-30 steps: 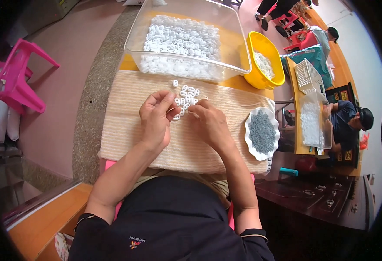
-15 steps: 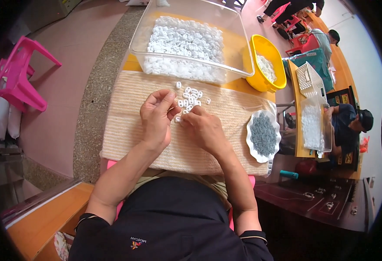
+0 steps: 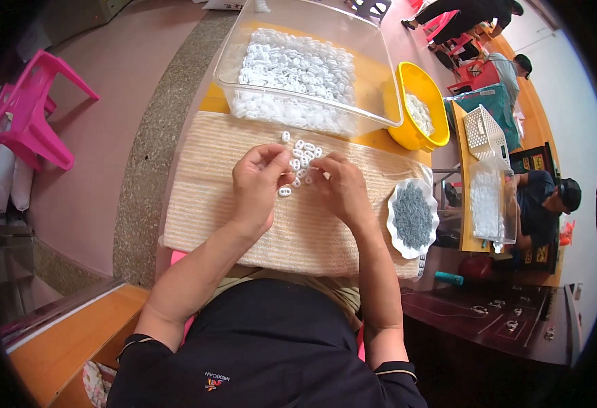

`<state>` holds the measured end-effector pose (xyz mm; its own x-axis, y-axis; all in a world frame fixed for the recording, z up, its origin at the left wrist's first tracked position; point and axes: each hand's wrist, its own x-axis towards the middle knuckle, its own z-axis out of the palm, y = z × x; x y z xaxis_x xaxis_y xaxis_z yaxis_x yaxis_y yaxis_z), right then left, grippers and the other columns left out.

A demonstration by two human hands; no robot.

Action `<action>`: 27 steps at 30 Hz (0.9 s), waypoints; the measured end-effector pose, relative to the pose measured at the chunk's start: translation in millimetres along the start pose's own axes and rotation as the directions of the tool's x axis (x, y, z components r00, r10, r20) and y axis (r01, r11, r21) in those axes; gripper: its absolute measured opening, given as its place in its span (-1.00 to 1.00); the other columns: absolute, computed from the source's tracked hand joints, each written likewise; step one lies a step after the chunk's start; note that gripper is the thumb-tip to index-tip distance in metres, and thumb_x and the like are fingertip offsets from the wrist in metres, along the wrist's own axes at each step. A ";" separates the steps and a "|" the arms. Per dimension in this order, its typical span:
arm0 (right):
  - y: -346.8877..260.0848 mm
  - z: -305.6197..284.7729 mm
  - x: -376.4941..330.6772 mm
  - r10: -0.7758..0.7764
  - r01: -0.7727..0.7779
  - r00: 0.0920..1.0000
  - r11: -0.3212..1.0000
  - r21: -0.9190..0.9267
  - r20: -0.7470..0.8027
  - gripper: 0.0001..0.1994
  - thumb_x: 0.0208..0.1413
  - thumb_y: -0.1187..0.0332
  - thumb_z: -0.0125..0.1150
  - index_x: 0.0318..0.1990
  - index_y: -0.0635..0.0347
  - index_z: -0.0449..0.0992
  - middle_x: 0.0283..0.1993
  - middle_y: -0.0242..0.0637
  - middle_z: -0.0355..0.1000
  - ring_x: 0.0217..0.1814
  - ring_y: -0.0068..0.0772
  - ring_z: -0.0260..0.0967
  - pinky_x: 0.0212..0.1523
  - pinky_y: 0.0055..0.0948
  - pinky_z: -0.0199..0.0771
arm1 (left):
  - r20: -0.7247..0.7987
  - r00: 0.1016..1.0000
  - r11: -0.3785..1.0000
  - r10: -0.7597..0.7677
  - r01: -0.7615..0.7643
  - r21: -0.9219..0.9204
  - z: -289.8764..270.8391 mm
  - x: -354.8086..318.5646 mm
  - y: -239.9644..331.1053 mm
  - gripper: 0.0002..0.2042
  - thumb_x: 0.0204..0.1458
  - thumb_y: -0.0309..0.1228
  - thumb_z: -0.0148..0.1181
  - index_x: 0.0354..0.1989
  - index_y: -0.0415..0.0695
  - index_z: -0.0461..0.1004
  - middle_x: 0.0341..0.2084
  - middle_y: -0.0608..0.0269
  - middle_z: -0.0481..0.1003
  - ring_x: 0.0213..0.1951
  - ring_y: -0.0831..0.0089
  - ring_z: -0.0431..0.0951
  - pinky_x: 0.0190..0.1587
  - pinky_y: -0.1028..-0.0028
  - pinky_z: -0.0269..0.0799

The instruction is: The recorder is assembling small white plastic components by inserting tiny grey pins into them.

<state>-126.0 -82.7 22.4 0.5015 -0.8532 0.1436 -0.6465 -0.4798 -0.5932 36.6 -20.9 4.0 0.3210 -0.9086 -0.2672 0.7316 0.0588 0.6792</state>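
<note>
Since a moment ago both hands have drawn closer over the small pile of white pieces (image 3: 303, 158) at the frame's center, on the woven mat (image 3: 203, 204). Left hand (image 3: 259, 182) and right hand (image 3: 339, 187) curl fingertips together, seemingly pinching tiny pieces, though the grip is unclear. Fitting pieces seems underway; next needs fine alignment.

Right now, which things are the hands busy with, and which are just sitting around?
In use:
left hand and right hand, both among the small white pieces
woven mat under them
clear tub of white pieces
white dish of grey bits

Just sitting around:
yellow bowl
pink chair
white basket
</note>
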 end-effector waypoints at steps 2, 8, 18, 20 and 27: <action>3.0 -2.7 2.8 -0.042 0.038 0.997 0.998 -0.057 -0.063 -0.82 -0.03 0.47 0.26 -0.22 0.22 0.59 -0.29 -0.15 0.49 -0.31 -0.12 0.48 -0.28 -0.29 0.46 | 0.163 0.977 0.857 0.136 -0.199 0.476 3.4 1.8 -1.4 -0.85 0.06 -0.49 0.24 -0.20 -0.18 0.50 -0.32 0.23 0.53 -0.33 0.47 0.53 -0.27 0.51 0.49; 1.5 -19.9 -1.2 -0.025 0.021 0.982 0.999 -0.025 -0.185 -0.82 0.01 0.46 0.28 -0.20 0.25 0.58 -0.29 -0.13 0.50 -0.37 -0.20 0.48 -0.34 -0.37 0.45 | 0.648 0.677 0.012 0.349 -0.695 0.719 -2.6 4.6 -0.9 -0.76 -0.07 -0.46 0.25 -0.18 -0.20 0.53 -0.14 0.10 0.50 -0.06 0.12 0.45 0.02 0.26 0.38; 5.5 -28.0 -15.0 -0.035 0.027 0.988 0.998 -0.052 -0.148 -0.84 0.03 0.46 0.26 -0.21 0.19 0.60 -0.30 -0.16 0.48 -0.36 -0.13 0.48 -0.30 -0.32 0.45 | 0.737 0.656 -0.233 0.159 -0.701 0.674 -4.5 -0.2 -1.9 -0.78 -0.02 -0.41 0.20 -0.19 -0.18 0.51 -0.13 0.12 0.48 0.00 0.17 0.40 0.11 0.23 0.32; 6.7 -22.2 -8.5 -0.059 0.047 0.989 0.995 -0.089 -0.132 -0.85 0.04 0.46 0.24 -0.20 0.15 0.60 -0.28 -0.18 0.48 -0.33 -0.11 0.48 -0.29 -0.29 0.45 | 0.737 0.656 -0.245 0.162 -0.697 0.674 -3.3 -2.1 -0.7 -0.79 -0.02 -0.42 0.20 -0.19 -0.18 0.51 -0.14 0.12 0.48 0.00 0.17 0.41 0.11 0.23 0.32; 2.0 -13.6 18.8 -0.027 0.052 0.997 0.937 -0.345 0.078 -0.82 0.11 0.37 0.11 -0.18 0.03 0.61 -0.20 -0.23 0.47 -0.21 -0.07 0.47 -0.18 -0.20 0.46 | 0.735 0.652 -0.218 0.185 -0.703 0.678 -4.1 -0.1 -1.0 -0.81 -0.03 -0.43 0.19 -0.22 -0.20 0.50 -0.16 0.11 0.47 -0.02 0.16 0.42 0.09 0.23 0.34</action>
<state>-125.7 -102.5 34.7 0.5619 -0.8214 0.0977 -0.7780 -0.5649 -0.2749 38.3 -19.2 0.6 -0.0979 -0.8856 0.4540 -0.7924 0.3453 0.5029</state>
